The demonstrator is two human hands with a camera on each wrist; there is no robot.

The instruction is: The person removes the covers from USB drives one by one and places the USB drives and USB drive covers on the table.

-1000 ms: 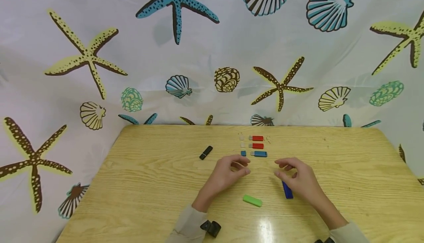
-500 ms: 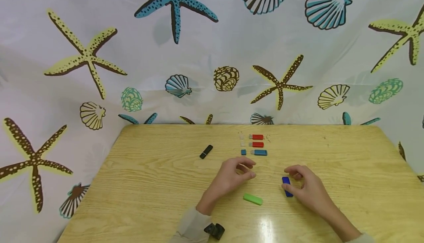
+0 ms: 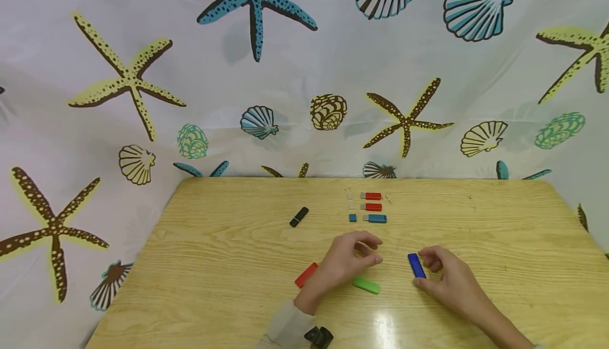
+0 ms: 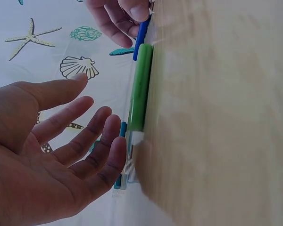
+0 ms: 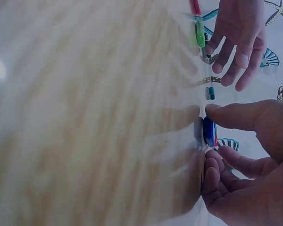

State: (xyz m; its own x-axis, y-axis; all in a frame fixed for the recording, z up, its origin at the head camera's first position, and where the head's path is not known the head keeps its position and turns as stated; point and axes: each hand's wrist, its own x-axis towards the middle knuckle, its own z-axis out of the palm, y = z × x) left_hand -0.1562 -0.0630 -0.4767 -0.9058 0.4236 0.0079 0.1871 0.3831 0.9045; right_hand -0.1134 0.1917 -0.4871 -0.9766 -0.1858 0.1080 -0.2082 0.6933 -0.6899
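Right hand (image 3: 447,280): fingers part-bent, thumb apart, bracketing the blue drive (image 3: 415,265); we cannot tell whether it grips.
Left hand (image 3: 349,259): loosely curved, holding nothing, left of the blue drive.
Blue drive, handling: we judge it light, stiff, slightly slippery; best pinched mid-length across its long sides.
Blue drive, place: on the table (image 3: 228,264), between the hands, just beside right fingers.
Near: green drive (image 3: 367,285), red drive (image 3: 306,275) partly behind left forearm.
Far: teal drive (image 3: 377,218), its row; black drive (image 3: 299,217) left.

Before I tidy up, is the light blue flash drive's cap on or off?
Off. The flash drive shows its metal plug; a blue cap lies apart.
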